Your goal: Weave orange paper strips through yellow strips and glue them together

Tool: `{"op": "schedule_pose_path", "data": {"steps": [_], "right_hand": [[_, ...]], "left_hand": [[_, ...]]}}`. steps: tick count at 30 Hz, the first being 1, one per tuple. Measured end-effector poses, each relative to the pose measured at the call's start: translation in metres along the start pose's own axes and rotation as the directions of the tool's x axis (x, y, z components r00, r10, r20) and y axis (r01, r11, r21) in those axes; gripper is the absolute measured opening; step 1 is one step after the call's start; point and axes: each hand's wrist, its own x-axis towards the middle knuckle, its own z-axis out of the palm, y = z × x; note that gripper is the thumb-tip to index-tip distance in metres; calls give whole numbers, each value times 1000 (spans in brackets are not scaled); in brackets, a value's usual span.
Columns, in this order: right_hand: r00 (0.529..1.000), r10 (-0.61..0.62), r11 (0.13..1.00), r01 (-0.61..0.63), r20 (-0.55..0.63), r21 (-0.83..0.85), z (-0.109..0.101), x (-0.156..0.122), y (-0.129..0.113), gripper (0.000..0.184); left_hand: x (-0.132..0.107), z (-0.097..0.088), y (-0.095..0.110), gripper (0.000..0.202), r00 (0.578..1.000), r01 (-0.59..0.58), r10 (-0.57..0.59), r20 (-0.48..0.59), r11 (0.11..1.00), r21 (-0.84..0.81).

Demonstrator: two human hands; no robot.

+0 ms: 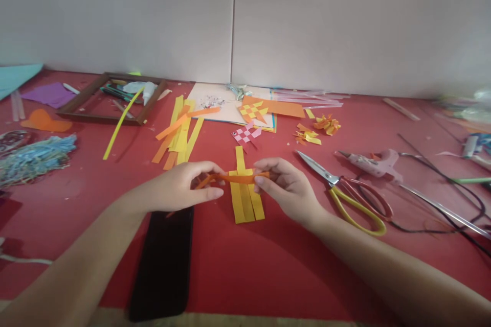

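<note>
An orange paper strip [242, 179] stretches between my two hands, above several yellow paper strips [242, 204] laid side by side on the red table. My left hand [187, 184] has its fingers closed around the strip's left part, where it looks folded or doubled. On the right end, my right hand [286, 186] pinches it between thumb and fingers. One yellow strip sticks out farther toward the back than the others. Past my hands lie a pink and white woven paper fish [245, 135] and a yellow and orange woven piece [253, 111].
Scissors [345, 189] and a pink glue gun [374, 162] with a black cord lie at right. A black phone [163, 265] rests by my left forearm. Loose paper strips [180, 133], a wooden frame [86, 93] and blue shredded material [42, 158] are at left. Paper scraps [326, 125] lie behind the scissors.
</note>
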Motion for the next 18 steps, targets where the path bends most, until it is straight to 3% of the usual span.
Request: {"op": "schedule_pose_path", "data": {"steps": [4, 8, 14, 18], "right_hand": [[999, 33, 998, -33, 5, 51, 2, 1, -1, 21], [997, 73, 997, -72, -34, 21, 1, 3, 1, 22], [989, 44, 982, -68, -138, -175, -2, 3, 5, 21], [987, 16, 953, -63, -159, -296, -2, 3, 9, 21]], "left_hand": [[4, 8, 8, 33, 992, -65, 65, -106, 998, 5], [4, 9, 10, 37, 984, -103, 110, -140, 993, 52], [7, 13, 2, 29, 985, 39, -36, -172, 999, 14], [10, 18, -4, 24, 985, 41, -43, -167, 999, -18]]}}
